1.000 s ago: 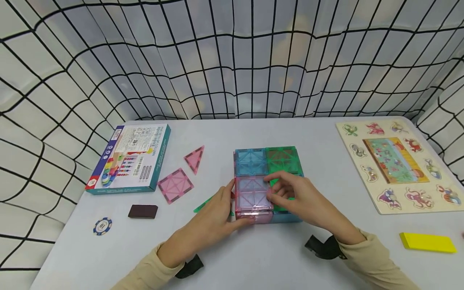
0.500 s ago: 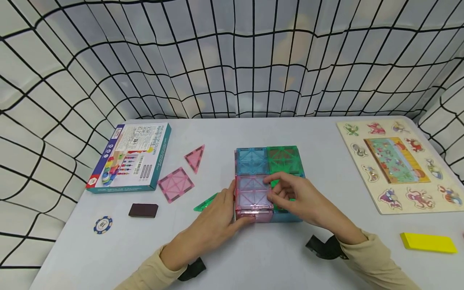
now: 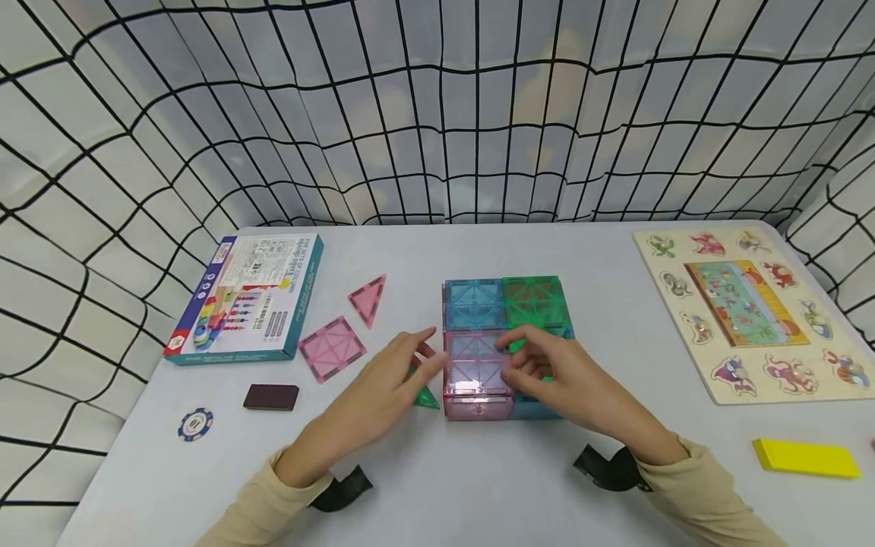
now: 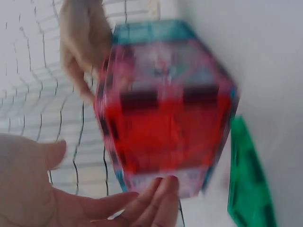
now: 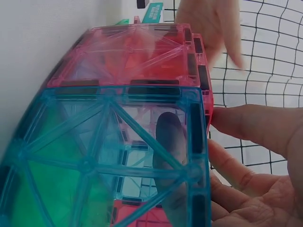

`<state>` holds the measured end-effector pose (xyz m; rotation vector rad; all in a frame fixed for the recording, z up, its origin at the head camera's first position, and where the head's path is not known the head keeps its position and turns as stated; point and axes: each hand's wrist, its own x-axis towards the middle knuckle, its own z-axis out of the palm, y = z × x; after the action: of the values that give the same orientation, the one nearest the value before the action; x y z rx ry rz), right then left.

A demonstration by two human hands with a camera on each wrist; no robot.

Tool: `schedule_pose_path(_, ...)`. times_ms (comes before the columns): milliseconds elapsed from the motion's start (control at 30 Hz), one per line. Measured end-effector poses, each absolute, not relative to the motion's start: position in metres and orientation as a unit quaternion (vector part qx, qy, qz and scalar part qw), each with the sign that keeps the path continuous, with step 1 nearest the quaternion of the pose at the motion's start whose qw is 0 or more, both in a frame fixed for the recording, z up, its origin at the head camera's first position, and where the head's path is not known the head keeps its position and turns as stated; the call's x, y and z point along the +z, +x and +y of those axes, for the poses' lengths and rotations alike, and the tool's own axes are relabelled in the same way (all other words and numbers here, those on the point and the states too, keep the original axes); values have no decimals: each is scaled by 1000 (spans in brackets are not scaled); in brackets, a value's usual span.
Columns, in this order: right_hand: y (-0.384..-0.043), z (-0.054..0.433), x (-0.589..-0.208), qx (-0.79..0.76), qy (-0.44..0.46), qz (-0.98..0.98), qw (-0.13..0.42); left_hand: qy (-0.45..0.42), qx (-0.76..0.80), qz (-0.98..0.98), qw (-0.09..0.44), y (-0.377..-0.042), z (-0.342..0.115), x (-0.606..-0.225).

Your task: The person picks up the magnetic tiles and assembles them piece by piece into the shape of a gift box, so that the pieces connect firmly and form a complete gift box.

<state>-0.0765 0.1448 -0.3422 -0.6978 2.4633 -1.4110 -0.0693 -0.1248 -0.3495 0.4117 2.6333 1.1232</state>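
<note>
A box-like build of clear magnetic tiles stands mid-table in the head view, topped by a blue tile (image 3: 474,302), a green tile (image 3: 536,300) and a pink tile (image 3: 476,363). My right hand (image 3: 574,384) pinches the pink tile's right edge. In the right wrist view, a finger reaches inside the box behind a blue side tile (image 5: 94,165), with the thumb outside. Left of the build, my left hand (image 3: 383,391) has loosely bent fingers and holds nothing. A red side tile (image 4: 165,135) faces it in the left wrist view. A green triangle tile (image 3: 428,399) lies partly hidden under that hand.
A pink square tile (image 3: 332,349) and a pink triangle tile (image 3: 368,300) lie to the left, near a boxed toy set (image 3: 246,296). There are also a dark block (image 3: 270,396), a poker chip (image 3: 195,424), a wooden puzzle board (image 3: 711,380) and a yellow block (image 3: 807,458).
My left hand has let go of the build's left side and drawn back to the left, uncovering the front corner. The right hand keeps its grip in the same place.
</note>
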Motion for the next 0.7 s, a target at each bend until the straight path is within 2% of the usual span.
schedule_pose_path(267,-73,143,-340,-448,-239,855,109,153,459,871,86,-118,-130,-356)
schedule_pose_path(467,-65,141,-338,-403,-256,872,106,148,515,837,111,-140,-124,-369)
schedule_pose_path(700,-61,139,-339,-405,-238,879,84,148,543,815,139,-146,-119,-376)
